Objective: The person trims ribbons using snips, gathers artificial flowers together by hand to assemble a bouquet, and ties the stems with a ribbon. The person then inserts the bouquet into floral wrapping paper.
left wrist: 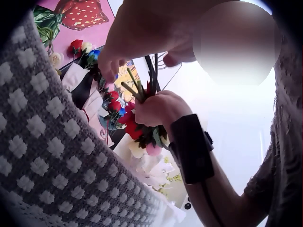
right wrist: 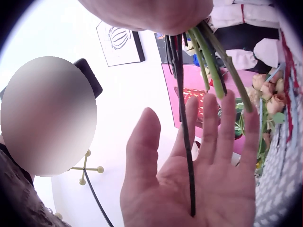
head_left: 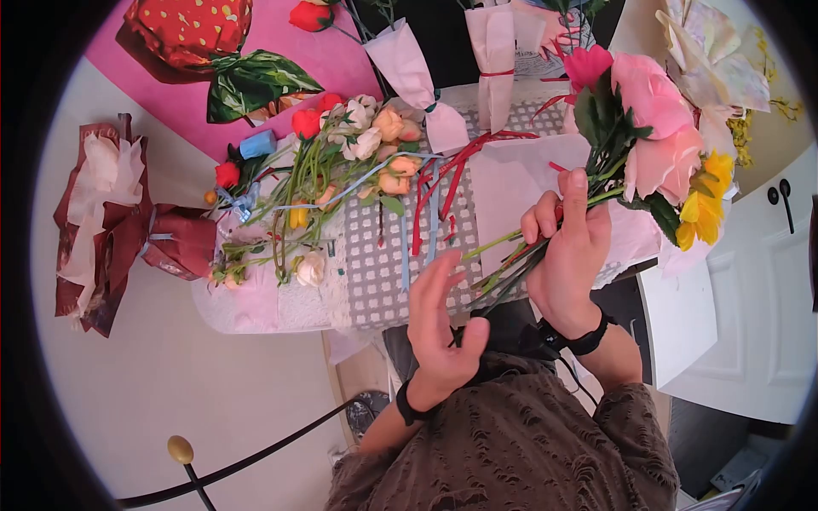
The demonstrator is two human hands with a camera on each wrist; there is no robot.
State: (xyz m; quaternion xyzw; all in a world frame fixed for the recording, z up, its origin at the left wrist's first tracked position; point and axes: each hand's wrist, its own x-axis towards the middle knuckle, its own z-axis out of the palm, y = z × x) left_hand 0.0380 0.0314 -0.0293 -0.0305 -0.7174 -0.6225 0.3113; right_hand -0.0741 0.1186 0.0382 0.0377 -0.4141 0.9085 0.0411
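Note:
My right hand (head_left: 573,255) grips a bunch of artificial flowers by the stems, thumb up along them. Large pink roses (head_left: 656,102), a yellow flower (head_left: 705,200) and dark green leaves fan out above the fist. The cut stem ends (right wrist: 218,87) stick out below it at uneven lengths. My left hand (head_left: 445,319) is held beside those ends with its fingers extended. In the right wrist view its palm (right wrist: 199,194) faces the stems, and one long dark stem (right wrist: 184,137) reaches down across the palm.
On the grey-and-white cloth (head_left: 366,272) lie loose peach and white roses (head_left: 362,140), red ribbons (head_left: 452,175) and blue ribbons. White wrapping paper (head_left: 520,187) spreads near my right hand. Paper-wrapped bunches (head_left: 417,77) stand along the back. A dark red wrapped bouquet (head_left: 102,221) is at far left.

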